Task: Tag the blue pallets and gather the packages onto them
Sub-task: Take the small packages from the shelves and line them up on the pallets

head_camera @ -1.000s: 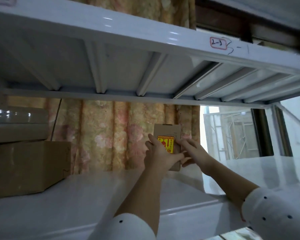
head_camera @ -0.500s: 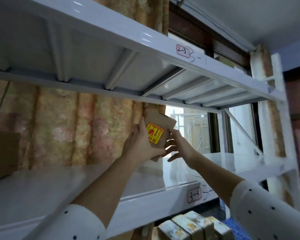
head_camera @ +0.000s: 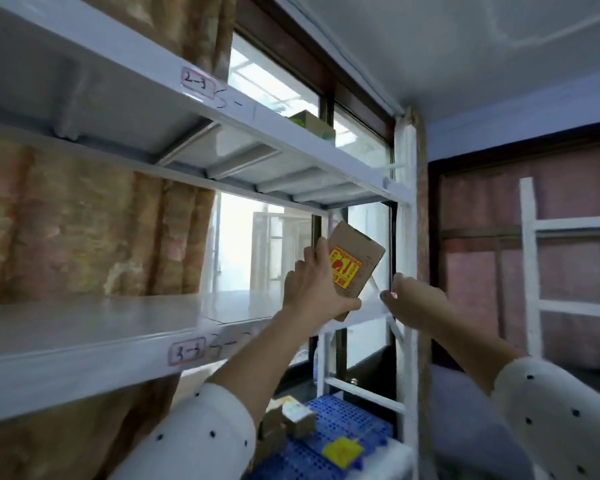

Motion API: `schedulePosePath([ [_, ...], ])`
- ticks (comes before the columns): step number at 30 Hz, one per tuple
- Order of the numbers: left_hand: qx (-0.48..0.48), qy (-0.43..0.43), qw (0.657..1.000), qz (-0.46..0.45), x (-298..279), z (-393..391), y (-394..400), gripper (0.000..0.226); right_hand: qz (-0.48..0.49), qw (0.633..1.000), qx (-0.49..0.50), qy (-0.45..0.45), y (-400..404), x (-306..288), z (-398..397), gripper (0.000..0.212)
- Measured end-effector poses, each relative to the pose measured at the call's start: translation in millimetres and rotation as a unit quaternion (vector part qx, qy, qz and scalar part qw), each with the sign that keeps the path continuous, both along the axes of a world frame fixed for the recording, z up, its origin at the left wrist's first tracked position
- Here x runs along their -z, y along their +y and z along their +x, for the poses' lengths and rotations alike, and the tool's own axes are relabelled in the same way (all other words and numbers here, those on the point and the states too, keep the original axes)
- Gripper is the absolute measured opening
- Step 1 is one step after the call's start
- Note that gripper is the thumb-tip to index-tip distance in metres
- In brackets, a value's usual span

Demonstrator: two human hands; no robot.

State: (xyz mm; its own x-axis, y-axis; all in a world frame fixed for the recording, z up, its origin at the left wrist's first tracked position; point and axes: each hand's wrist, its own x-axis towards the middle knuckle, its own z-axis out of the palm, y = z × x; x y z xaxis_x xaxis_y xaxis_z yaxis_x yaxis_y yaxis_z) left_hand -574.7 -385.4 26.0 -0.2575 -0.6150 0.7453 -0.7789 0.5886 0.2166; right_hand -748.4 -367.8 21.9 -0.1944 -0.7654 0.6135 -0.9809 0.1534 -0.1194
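Observation:
My left hand [head_camera: 312, 289] grips a small brown cardboard package [head_camera: 355, 263] with a yellow and red label, held tilted in the air just past the front edge of the white shelf [head_camera: 84, 344]. My right hand [head_camera: 413, 296] hovers a little to the right of the package, apart from it, fingers loosely curled and holding nothing. Far below, a blue pallet [head_camera: 329, 441] lies on the floor with a yellow tag [head_camera: 342, 452] on it and several small packages [head_camera: 291, 420] at its left side.
The white rack's upright post [head_camera: 404, 271] stands just right of my hands. An upper shelf [head_camera: 222, 109] overhangs them, with a small box [head_camera: 312, 124] on top. A second white rack [head_camera: 568, 271] stands at the far right. Curtains hang behind the shelves.
My left hand has drawn the package off the shelf, out and to the right. My right hand has let go of it and moved aside. The view has swung right and the pallet has come into sight.

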Motion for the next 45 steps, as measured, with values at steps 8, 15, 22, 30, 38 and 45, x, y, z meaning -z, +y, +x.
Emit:
schedulePosePath([
  [8, 0.07, 0.054, 0.984, 0.152, 124.5, -162.8, 14.0, 0.115, 0.152, 0.972, 0.137, 0.113, 58.8, 117.1, -137.9, 0.05],
  [15, 0.039, 0.032, 0.964, 0.262, 220.7, -226.3, 5.2, 0.118, 0.231, 0.964, 0.124, 0.047, 60.5, 212.8, -182.8, 0.056],
  [22, -0.011, 0.032, 0.935, 0.352, 295.4, -234.3, -35.6, 0.116, 0.303, 0.947, 0.11, 0.017, 15.9, 275.9, -209.6, 0.051],
  [30, -0.069, 0.024, 0.919, 0.387, 323.3, -240.1, -145.3, 0.109, 0.344, 0.935, 0.08, 0.041, -90.1, 291.3, -221.5, 0.049],
  [38, -0.118, 0.011, 0.899, 0.422, 332.0, -236.8, -238.9, 0.117, 0.363, 0.928, 0.042, 0.068, -195.1, 310.6, -222.7, 0.051],
  [45, -0.17, 0.031, 0.882, 0.439, 336.4, -240.8, -296.6, 0.115, 0.345, 0.934, -0.027, 0.093, -272.4, 316.7, -222.1, 0.042],
])
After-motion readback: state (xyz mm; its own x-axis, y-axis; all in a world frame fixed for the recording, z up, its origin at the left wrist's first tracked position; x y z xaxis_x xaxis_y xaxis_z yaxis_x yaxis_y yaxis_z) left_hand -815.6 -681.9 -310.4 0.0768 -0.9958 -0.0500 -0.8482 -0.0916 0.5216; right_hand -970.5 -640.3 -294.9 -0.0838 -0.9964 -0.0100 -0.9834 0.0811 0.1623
